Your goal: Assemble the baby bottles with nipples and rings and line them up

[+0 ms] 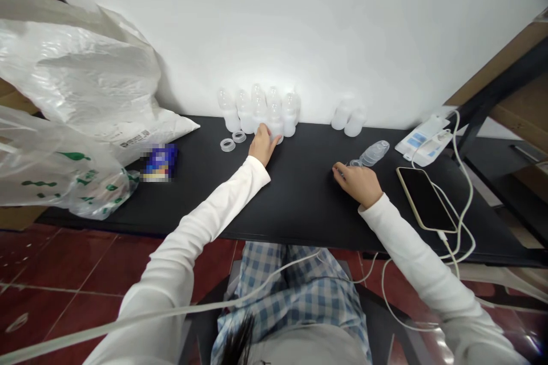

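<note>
Several small frosted white baby bottles with clear domed caps (245, 108) stand upright in a cluster against the wall. My left hand (262, 145) is at the front of the cluster, its thumb and fingers closed round the base of the front bottle (275, 117). Beside it on the left lie two translucent rings (228, 145). My right hand (359, 183) rests low over the table, fingertips pinched together; what they hold, if anything, is hidden. Just beyond its knuckles lies a stack of nested clear domed caps (375, 153).
Two capless frosted bottles (354, 123) stand by the wall at right. A phone (426, 198) with a white cable and white-blue packets (423, 140) lie on the black table (308, 205). Large plastic bags (81, 80) and a blurred blue packet (161, 162) occupy the left.
</note>
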The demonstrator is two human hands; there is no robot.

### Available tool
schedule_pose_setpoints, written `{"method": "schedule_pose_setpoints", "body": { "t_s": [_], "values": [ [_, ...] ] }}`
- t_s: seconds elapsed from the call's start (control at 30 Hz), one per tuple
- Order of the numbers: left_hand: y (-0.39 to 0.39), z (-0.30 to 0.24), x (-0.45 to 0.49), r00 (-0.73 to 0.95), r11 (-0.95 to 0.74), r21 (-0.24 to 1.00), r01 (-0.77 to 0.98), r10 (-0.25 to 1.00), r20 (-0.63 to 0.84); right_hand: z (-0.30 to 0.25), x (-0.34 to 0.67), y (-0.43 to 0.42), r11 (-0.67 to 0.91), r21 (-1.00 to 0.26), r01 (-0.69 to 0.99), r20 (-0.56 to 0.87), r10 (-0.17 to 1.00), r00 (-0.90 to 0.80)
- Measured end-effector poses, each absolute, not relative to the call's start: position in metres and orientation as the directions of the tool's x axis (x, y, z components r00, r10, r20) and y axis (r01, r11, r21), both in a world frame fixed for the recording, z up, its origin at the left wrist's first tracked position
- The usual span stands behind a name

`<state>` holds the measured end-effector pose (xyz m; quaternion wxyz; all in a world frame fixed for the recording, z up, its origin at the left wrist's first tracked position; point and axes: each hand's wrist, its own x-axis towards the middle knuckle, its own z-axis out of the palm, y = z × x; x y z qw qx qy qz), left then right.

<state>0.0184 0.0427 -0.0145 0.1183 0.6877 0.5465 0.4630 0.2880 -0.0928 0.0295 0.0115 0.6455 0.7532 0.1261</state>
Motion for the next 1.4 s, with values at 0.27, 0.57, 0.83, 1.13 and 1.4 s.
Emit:
{"method": "schedule_pose_setpoints", "body": {
  "t_s": [0.27,0.57,0.83,1.13,1.4],
  "values": [
    [0.027,-0.001,0.012,0.062,-0.287,0.461,0.84,0.894,0.444,0.023,0.286,-0.078,0.09,0.233,0.968,0.197,0.971,-0.138],
    [-0.005,-0.006,-0.058,-0.207,0.037,0.393,0.919,0.893,0.4,0.019,0.29,-0.06,0.189,0.197,0.962,0.244,0.941,-0.235],
    [-0.024,-0.013,-0.008,0.166,-0.328,0.432,0.84,0.914,0.37,0.02,0.287,-0.033,0.263,0.136,0.955,0.296,0.909,-0.292],
    [0.009,-0.002,0.089,0.256,0.092,0.974,-0.207,0.966,-0.037,0.002,0.291,0.003,0.426,-0.234,0.874,0.398,0.862,-0.313],
    [0.011,0.008,0.083,0.238,0.257,0.842,-0.474,0.958,-0.158,0.003,0.26,-0.019,0.491,-0.666,0.562,0.592,0.806,-0.002]
  ]
}}
